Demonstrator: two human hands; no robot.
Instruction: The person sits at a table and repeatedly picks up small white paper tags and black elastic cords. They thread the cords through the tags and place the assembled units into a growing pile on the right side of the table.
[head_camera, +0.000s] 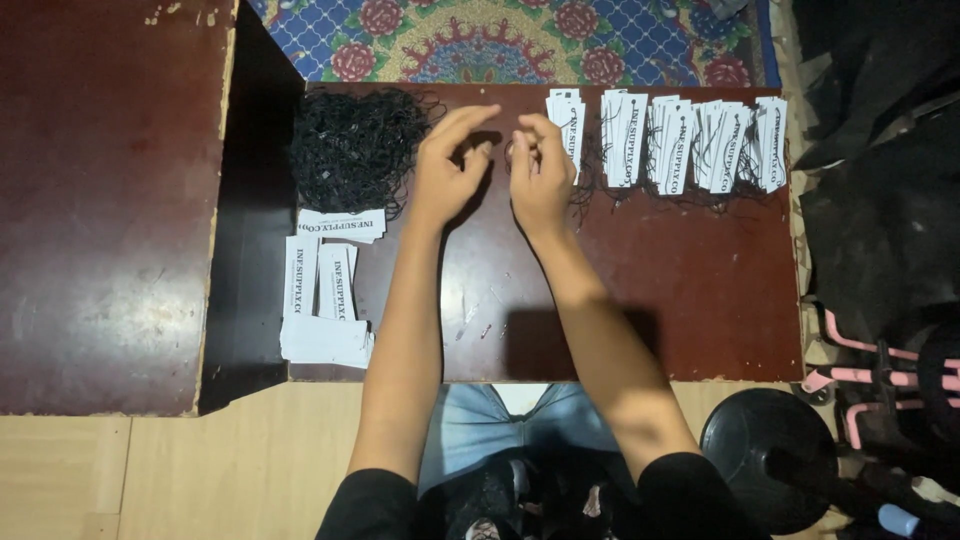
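A low, dark reddish-brown table (640, 310) with a worn, glossy top takes up the middle of the view. A second, larger panel of the same wood (100, 200) lies to its left, with a dark gap between them. Beyond the table's far edge is a blue patterned rug (500, 40) with red flowers, and pale wooden flooring (240, 470) runs along the near side. Black fabric (880, 200) is piled at the right, with a round black stool seat (765, 450) below it.

Both forearms reach straight out over the table from the person's lap. The hands meet near the far edge, palms down and wrists nearly level.

The left hand (447, 170) has its forefinger stretched forward and the rest curled loosely. The right hand (540, 175) has its fingertips bunched together in a narrow pinch. They seem to be working something small and thin between them, perhaps a black string, but it is too fine and shadowed to be sure.

Just left of the left hand's fingers is a tangled heap of black strings (350, 145). Nearer the person on that side, beside the left forearm, lie loose white paper tags (325, 285) with black print. Touching the right fingertips and running off to the right is a row of strung tags (670, 140), overlapping in bundles along the far edge, with black loops trailing beneath them.
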